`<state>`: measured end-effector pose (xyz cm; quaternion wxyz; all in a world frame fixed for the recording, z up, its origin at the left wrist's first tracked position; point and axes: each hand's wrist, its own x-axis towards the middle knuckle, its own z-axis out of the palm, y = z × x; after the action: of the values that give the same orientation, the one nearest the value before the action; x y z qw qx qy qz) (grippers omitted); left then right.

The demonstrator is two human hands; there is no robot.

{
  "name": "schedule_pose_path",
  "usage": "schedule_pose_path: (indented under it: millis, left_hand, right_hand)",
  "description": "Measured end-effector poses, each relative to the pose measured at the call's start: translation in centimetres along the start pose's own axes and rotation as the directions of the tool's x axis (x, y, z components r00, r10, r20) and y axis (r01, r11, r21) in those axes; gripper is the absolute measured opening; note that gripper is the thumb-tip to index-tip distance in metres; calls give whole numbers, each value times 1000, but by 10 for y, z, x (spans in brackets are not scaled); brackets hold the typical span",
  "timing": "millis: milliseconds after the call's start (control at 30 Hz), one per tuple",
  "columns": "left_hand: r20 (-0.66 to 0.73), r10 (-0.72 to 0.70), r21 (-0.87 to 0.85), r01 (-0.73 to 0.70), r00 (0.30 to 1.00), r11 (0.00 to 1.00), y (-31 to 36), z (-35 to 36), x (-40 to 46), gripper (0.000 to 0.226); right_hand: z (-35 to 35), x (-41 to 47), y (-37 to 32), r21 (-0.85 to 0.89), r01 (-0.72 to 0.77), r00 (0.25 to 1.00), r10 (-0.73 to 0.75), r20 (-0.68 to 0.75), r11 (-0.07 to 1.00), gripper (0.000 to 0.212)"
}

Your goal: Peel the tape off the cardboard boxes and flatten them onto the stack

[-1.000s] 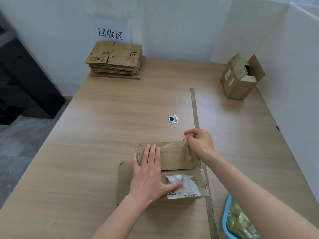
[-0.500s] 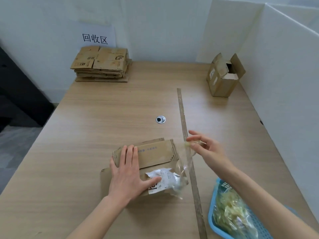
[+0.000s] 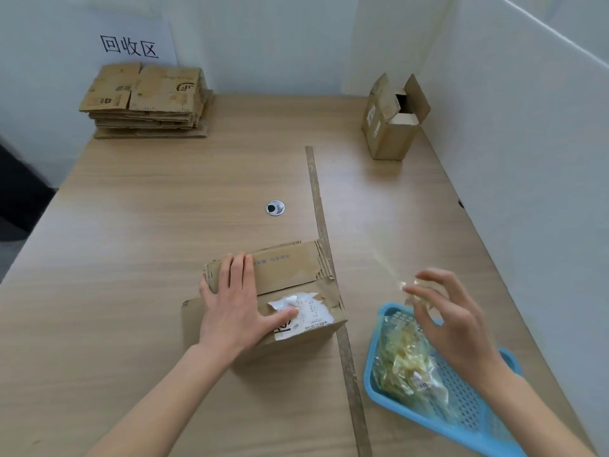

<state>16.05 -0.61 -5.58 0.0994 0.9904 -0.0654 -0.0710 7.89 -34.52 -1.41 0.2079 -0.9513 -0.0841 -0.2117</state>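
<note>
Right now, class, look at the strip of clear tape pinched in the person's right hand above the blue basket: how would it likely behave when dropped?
The tape strip looks thin and crumpled, so it is probably floppy and very light. It may cling to the right hand rather than fall cleanly into the blue basket, being adhesive.

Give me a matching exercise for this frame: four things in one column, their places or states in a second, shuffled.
1. flattened brown cardboard box
2. open upright brown cardboard box
3. blue plastic mesh basket
4. stack of flattened brown cardboard

a. far left corner, under the wall sign
b. pressed flat under the left hand
c. far right, flaps up
d. near right, holding crumpled tape

Pairs: 1-b, 2-c, 3-d, 4-a
</note>
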Motion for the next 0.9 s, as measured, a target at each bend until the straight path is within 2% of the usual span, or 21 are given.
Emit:
schedule_pose_path:
  millis: [100, 200, 333, 433, 500, 533, 600, 667, 733, 800, 900]
  left_hand:
    - [10, 28, 25, -29, 1000, 999, 22, 5, 4, 135]
    - [-20, 30, 9, -29, 999, 1000, 29, 8, 7, 135]
    - [-23, 25, 14, -24, 999, 1000, 27, 11, 8, 135]
    - [-18, 21, -13, -21, 1000, 1000, 26, 11, 7, 137]
    - [-22, 20, -26, -21, 1000, 999, 28, 10, 7, 137]
    - [-17, 21, -27, -21, 1000, 999, 28, 10, 6, 137]
    - [-18, 21, -20, -21, 1000, 1000, 29, 9, 6, 137]
    - [-10, 23, -10, -23, 1000, 1000, 29, 8, 6, 136]
    - [-4, 24, -5, -24, 1000, 1000, 28, 7, 6, 135]
    - [-6, 26, -12, -26, 1000, 1000, 28, 7, 5, 135]
    - [3, 26, -5, -26, 1000, 1000, 28, 7, 5, 135]
  right_hand:
    - [17, -57, 18, -65, -91, 976, 102, 190, 994, 35]
    - [41, -97, 28, -18, -273, 895, 261, 362, 962, 34]
    - [58, -106, 30, -20, -333, 838, 306, 451, 943, 26]
    - [59, -103, 21, -113, -363, 714, 354, 604, 925, 68]
    - [54, -102, 19, -165, -333, 726, 365, 582, 928, 68]
    - [51, -101, 19, -217, -259, 784, 336, 522, 941, 61]
    - [49, -99, 22, -303, -171, 833, 302, 463, 938, 42]
    - [54, -92, 26, -309, -173, 830, 307, 465, 935, 73]
    - [56, -80, 24, -222, -277, 814, 351, 463, 935, 82]
    - [57, -70, 25, -126, -406, 814, 421, 401, 905, 76]
    - [58, -61, 25, -130, -467, 786, 478, 391, 875, 67]
